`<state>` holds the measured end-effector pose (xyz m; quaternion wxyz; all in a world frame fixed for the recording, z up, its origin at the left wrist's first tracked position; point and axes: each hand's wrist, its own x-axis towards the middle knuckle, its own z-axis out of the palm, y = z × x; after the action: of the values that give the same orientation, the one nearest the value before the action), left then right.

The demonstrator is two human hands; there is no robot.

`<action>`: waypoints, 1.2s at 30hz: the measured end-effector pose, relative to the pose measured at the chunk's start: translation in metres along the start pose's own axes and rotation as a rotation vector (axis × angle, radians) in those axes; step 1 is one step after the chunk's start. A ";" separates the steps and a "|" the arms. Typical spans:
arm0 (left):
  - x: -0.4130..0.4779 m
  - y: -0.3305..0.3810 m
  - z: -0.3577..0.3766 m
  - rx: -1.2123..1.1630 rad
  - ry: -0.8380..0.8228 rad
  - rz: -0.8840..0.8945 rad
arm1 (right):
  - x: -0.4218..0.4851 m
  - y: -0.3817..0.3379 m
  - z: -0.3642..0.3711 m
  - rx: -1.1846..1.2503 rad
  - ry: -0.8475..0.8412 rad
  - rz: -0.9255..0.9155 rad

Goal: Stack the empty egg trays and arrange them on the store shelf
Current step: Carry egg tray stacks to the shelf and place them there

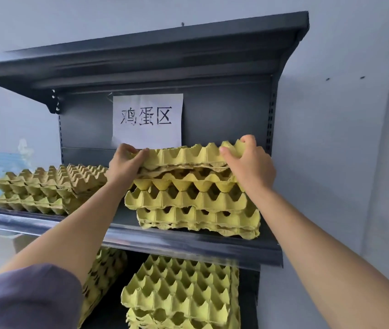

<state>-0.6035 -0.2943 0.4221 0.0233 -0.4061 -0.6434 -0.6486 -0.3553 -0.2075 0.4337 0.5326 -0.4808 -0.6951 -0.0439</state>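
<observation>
Both hands grip the top egg tray (184, 156) at its ends: the left hand (123, 163) curls over the left edge, and the right hand (250, 160) clasps the right edge. The tray sits on a stack of yellow trays (193, 205) on the grey shelf (188, 248), below a paper sign (148, 121). A second stack (44, 188) stands to the left; more trays (181, 293) lie on the shelf below.

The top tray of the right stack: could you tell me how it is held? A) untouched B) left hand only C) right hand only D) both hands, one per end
D: the left hand and right hand each grip one end of the top tray.
</observation>
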 end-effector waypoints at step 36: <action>-0.031 0.043 0.014 0.432 -0.064 0.746 | -0.024 -0.001 -0.047 -0.313 0.133 -0.332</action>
<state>-0.5520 -0.3052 0.4377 0.3205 -0.6165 -0.5739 -0.4333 -0.3243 -0.2501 0.4353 0.4817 -0.4327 -0.7128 -0.2695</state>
